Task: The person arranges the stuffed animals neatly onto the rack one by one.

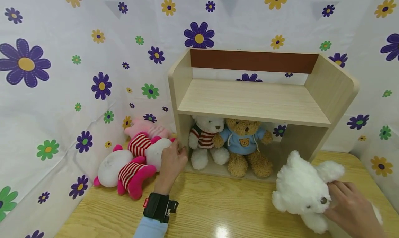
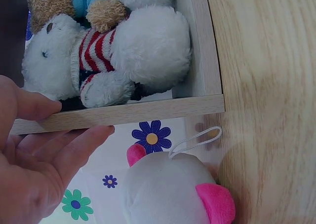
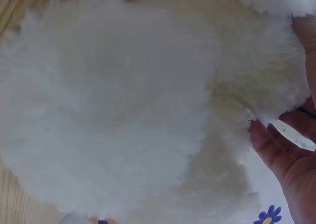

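My left hand (image 1: 172, 164) grips the left side panel of a small wooden shelf (image 1: 255, 99). In the left wrist view its thumb is inside the panel and its fingers (image 2: 81, 150) are outside. On the right, my right hand (image 1: 352, 206) holds a fluffy white plush bear (image 1: 300, 186) by its body, the head tilted sideways. White fur fills most of the right wrist view. In the shelf's lower compartment sit a white teddy bear (image 1: 207, 141) in a striped sweater and a brown teddy bear (image 1: 246, 144) in a blue hoodie, side by side.
Left of the shelf lie white-and-pink plush toys (image 1: 113, 168) in striped clothes and a pink plush toy (image 1: 148, 129). The shelf stands on a wooden table (image 1: 218, 200). A flower-patterned cloth (image 1: 93, 58) hangs behind and at the sides.
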`<state>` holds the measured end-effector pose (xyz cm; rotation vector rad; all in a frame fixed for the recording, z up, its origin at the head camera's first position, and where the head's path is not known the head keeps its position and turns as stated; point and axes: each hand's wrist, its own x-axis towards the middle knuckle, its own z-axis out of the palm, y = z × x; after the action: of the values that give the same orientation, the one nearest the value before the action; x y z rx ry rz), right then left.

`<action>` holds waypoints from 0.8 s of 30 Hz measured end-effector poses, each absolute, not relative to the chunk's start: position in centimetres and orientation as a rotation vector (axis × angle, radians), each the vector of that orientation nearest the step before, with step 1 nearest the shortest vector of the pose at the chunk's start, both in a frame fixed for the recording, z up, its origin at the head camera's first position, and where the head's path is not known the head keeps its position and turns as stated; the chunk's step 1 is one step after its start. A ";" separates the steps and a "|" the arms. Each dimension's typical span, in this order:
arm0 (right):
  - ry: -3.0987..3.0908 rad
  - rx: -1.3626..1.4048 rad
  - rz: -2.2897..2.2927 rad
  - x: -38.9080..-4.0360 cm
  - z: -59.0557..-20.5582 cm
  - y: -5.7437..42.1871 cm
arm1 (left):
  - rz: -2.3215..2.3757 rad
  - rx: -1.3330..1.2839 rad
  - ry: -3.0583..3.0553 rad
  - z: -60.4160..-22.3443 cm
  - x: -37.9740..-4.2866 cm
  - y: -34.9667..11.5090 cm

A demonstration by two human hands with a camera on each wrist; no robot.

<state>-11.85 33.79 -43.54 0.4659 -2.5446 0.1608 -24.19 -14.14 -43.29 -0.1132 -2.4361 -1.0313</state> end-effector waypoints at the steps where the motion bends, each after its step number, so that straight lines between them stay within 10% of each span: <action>1: -2.539 0.459 0.157 -11.8 -43.6 33.6 | -1.030 -0.113 -2.437 -43.3 -24.2 -14.1; 24: -2.017 0.199 0.675 -15.4 -44.7 25.6 | -1.046 -0.137 -2.438 -43.5 -24.3 -14.1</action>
<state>-15.37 25.63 -44.74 0.1988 -2.0166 0.6747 -24.27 -14.08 -43.54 -0.1369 -2.4385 -1.0463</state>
